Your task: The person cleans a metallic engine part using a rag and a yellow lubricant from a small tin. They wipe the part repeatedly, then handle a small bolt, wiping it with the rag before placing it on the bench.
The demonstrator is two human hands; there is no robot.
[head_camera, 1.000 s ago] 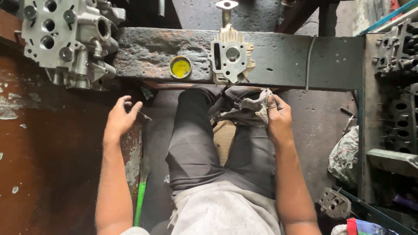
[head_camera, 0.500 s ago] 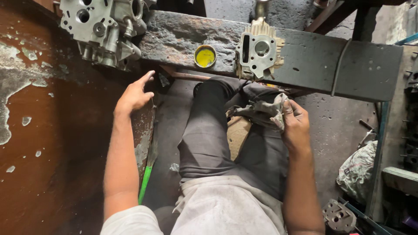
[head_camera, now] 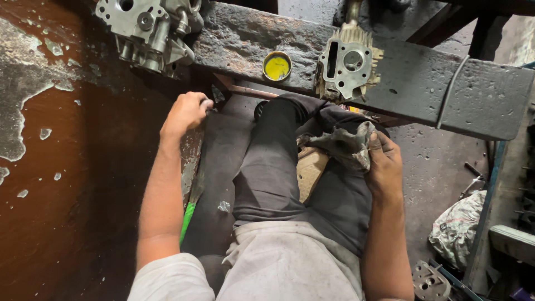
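My right hand (head_camera: 384,166) is shut on a dirty grey rag (head_camera: 341,144) that lies over my right knee. My left hand (head_camera: 186,113) is curled into a fist at the edge of the brown worktop (head_camera: 67,178), with something small and pale at its fingertips that I cannot make out. Beyond my knees, a small finned cylinder head (head_camera: 348,64) leans on a dark, sooty beam (head_camera: 434,89). A round yellow tin (head_camera: 277,66) sits on the same beam, between my two hands.
A large aluminium cylinder head (head_camera: 150,25) rests at the top left, just above my left hand. A green-handled tool (head_camera: 188,218) lies along the worktop's edge by my left forearm. A crumpled white bag (head_camera: 458,228) and another metal part (head_camera: 426,281) lie at the lower right.
My left hand has moved forward along the worktop's edge, and its spread fingers have curled shut. The right hand has kept the rag on my knee. My view has shifted to the left.
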